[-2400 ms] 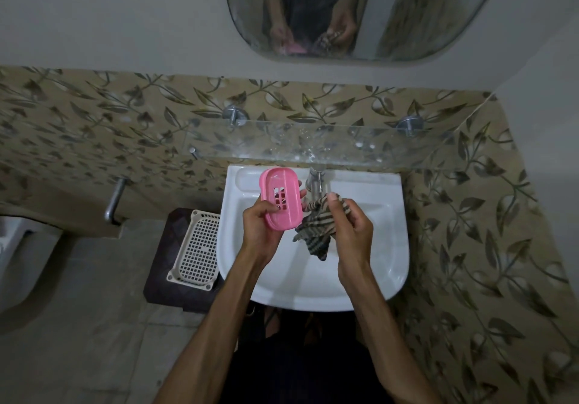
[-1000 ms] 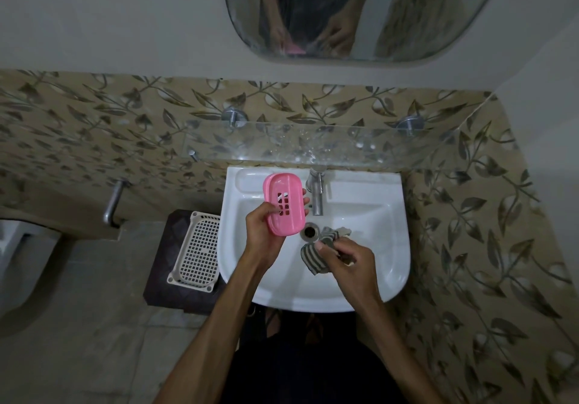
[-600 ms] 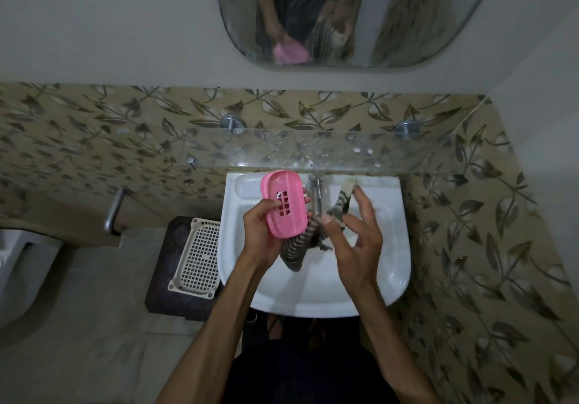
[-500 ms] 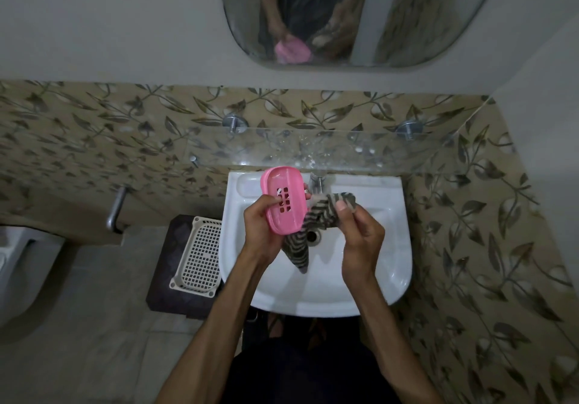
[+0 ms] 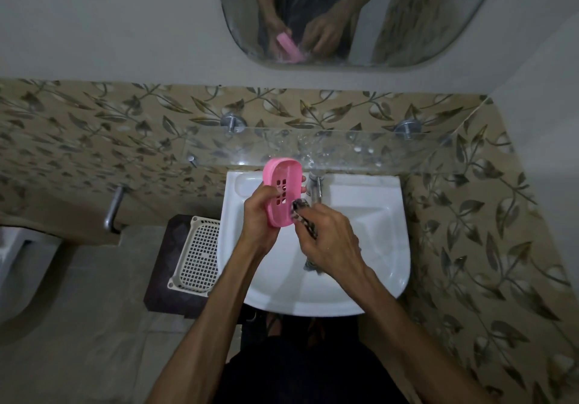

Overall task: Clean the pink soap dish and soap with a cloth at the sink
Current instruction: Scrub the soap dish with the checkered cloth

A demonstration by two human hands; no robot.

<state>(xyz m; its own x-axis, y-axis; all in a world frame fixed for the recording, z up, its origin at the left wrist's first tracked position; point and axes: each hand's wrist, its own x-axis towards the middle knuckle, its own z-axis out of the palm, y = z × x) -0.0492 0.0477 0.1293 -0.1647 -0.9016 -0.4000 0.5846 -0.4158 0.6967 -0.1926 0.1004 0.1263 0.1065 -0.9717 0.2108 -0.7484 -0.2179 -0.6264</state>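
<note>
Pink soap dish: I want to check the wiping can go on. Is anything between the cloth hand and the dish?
Nothing visible. The right hand presses the striped cloth straight against the lower right edge of the pink soap dish, which the left hand holds tilted over the sink. The tap stands just behind, not between them.

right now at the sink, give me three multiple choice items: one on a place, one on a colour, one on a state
1. Where is the white perforated tray?
A. on the glass shelf
B. on the dark stand left of the sink
C. inside the basin

2. What colour is the soap dish?
A. pink
B. blue
C. white

3. What is the right hand doing?
A. hanging empty
B. turning the tap
C. gripping the striped cloth against the dish

Answers:
1 B, the tray lies on the dark stand beside the sink.
2 A, the slotted dish in the left hand is pink.
3 C, the striped cloth is bunched in the fingers at the dish's edge.
</note>
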